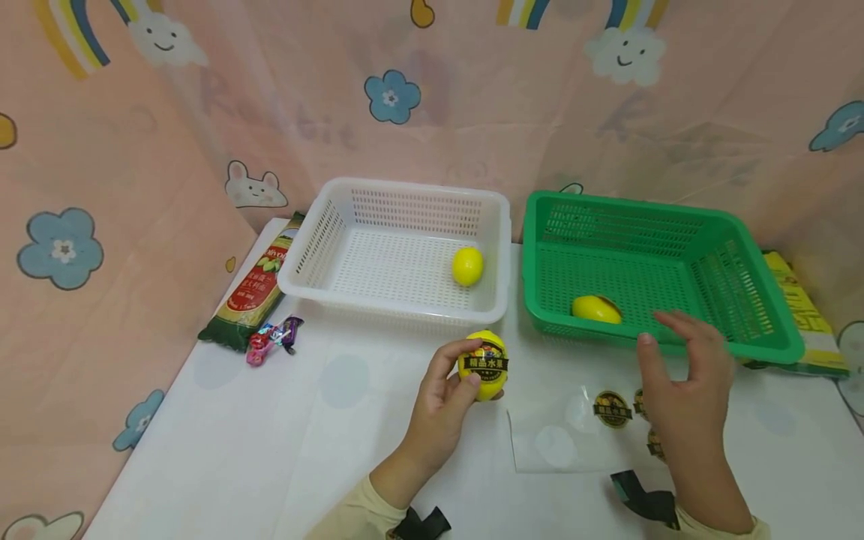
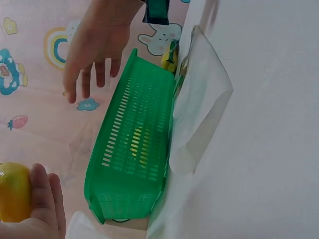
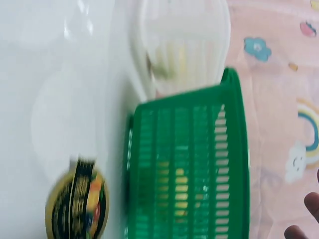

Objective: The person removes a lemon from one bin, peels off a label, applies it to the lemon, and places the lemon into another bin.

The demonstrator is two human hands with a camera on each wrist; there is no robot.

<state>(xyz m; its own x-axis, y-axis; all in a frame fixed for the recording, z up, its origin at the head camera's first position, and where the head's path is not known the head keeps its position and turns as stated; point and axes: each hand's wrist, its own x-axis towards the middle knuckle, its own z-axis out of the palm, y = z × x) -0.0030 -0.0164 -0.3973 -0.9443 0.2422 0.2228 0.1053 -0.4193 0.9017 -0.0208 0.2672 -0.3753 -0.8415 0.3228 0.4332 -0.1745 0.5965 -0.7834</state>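
Note:
In the head view my left hand (image 1: 432,420) holds a yellow lemon (image 1: 489,388) between thumb and fingers. A black-and-gold label (image 1: 486,363) sits on the lemon's side facing me. My right hand (image 1: 691,386) hovers in front of the green basket (image 1: 776,351), fingers spread and nothing in them. Below it lies a clear label sheet (image 1: 529,454) with several round labels (image 1: 613,409), some partly hidden by the hand. One lemon (image 1: 595,309) with a dark patch lies in the green basket; another lemon (image 1: 467,267) is in the white basket (image 1: 391,306).
Left of the white basket lie a green-and-red food packet (image 1: 253,289) and several wrapped candies (image 1: 273,337). A yellow packet (image 1: 803,307) lies beside the green basket's right end. A patterned pink cloth (image 1: 432,142) hangs behind both baskets.

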